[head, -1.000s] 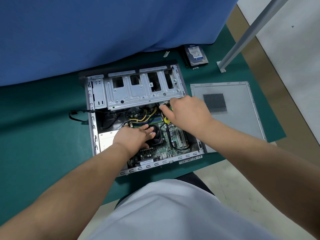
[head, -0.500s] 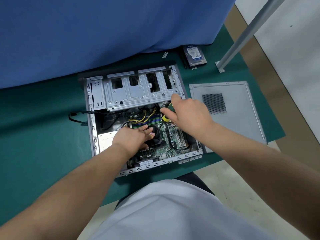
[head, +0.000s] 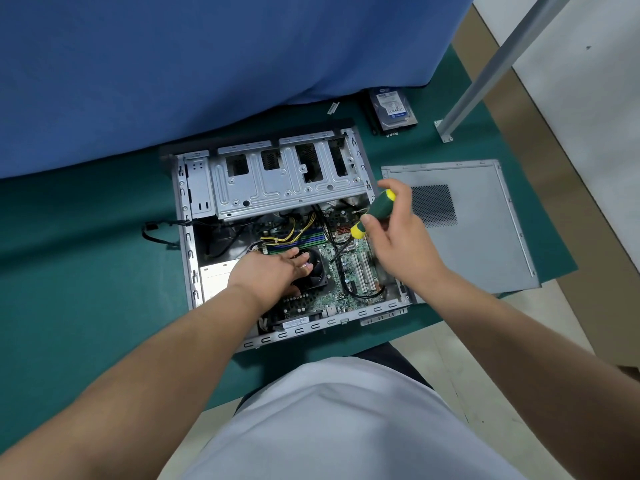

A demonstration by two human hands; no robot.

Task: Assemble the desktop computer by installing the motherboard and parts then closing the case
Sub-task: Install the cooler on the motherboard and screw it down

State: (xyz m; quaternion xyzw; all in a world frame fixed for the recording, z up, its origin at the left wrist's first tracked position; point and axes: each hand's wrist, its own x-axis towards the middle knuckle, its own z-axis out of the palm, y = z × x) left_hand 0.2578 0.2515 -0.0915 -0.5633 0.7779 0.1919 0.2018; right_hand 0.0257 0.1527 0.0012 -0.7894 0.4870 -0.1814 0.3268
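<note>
An open grey computer case lies flat on a green mat, with a green motherboard inside and a metal drive cage across its far half. My left hand rests flat, fingers straight, on the black CPU fan. My right hand grips a green and yellow screwdriver by its handle, tilted, above the board's far right corner; its tip is hidden among cables.
The grey side panel lies right of the case. A hard drive and a small metal piece sit at the back. A blue cloth hangs behind. A slanted metal post stands at the right. A black cable trails left.
My right hand has lifted and drawn right, bringing the screwdriver handle up into view from low inside the case. My left hand stays on the fan.
</note>
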